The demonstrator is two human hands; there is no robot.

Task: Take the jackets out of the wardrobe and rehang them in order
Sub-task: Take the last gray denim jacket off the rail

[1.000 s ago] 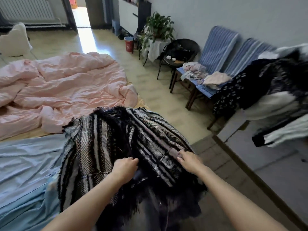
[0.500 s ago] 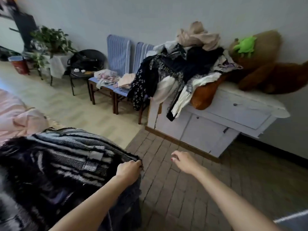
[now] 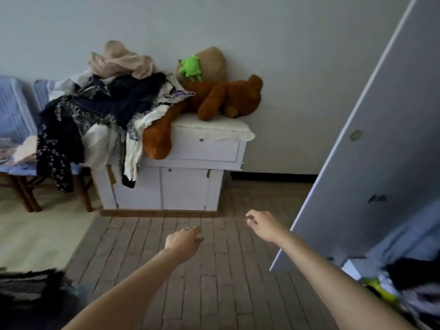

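Right, wardrobe (image 3: 371,139) open — crumpled clothes (image 3: 404,284) inside; hands (image 3: 183,241) empty.

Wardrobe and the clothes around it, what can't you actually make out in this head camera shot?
- Wardrobe interior: head view, mostly cut off by the right edge and screened by the open wardrobe door; its contents are blurred, with no rail or hangers visible.
- Striped jacket: cut off by the left edge, motion-blurred.
- Clothes pile on the white cabinet: garments overlap, so single items cannot be told apart.
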